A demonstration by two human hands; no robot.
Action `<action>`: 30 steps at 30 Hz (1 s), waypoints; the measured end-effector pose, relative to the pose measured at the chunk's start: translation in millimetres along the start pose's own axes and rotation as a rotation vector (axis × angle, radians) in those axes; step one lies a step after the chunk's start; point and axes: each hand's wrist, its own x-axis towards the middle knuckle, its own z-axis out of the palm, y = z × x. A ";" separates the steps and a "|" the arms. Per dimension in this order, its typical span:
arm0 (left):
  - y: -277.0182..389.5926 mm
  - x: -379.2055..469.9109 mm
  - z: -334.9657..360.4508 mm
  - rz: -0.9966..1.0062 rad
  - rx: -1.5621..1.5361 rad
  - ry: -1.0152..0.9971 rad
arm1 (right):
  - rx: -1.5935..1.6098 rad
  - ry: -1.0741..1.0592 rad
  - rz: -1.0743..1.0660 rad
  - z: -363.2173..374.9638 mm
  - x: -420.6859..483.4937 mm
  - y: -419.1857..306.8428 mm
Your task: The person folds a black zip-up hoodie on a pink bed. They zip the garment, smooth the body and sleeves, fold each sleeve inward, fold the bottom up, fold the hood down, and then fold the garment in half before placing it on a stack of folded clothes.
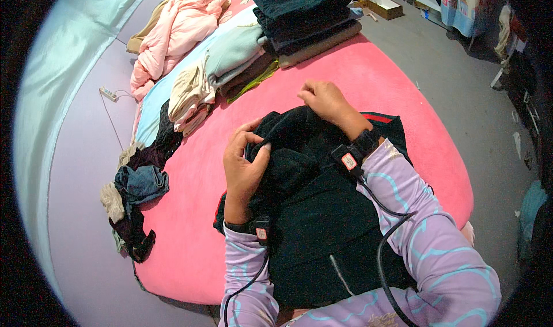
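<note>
A black garment with red-striped edges lies spread before me on a bed with a pink cover. At its upper left, my left hand pinches a fold of the dark cloth between thumb and fingers. My right hand is at the garment's top edge, its fingers curled over the pink cover; whether it holds any cloth cannot be told. A short whitish cord or strip shows on the lower part of the garment.
Folded dark clothes, a folded grey-green garment and folded cream clothes line the bed's far side, beside a pink quilt. Rumpled jeans lie at the left edge. An open box stands on the floor.
</note>
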 end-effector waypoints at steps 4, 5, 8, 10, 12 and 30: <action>-2.9 0.9 3.1 -0.123 -0.109 -0.045 | 0.195 -0.016 -0.172 -31.5 -0.6 -32.4; -3.6 0.9 2.8 -0.144 -0.159 -0.047 | 0.202 -0.238 -0.087 -40.5 -3.4 -39.7; -3.9 -0.2 -0.3 -0.182 -0.208 -0.053 | 0.286 -0.914 -0.016 -49.6 -16.1 -57.2; -3.9 -1.3 -1.2 -0.201 -0.271 -0.057 | 0.138 -0.947 -0.390 -40.4 -21.2 -63.8; -5.9 -1.7 0.0 -0.227 -0.391 -0.057 | -0.005 -0.949 -0.417 -29.1 -22.5 -63.9; -58.8 5.3 22.0 -0.028 -0.084 -0.056 | 0.513 -0.614 0.397 -3.2 -30.5 -55.9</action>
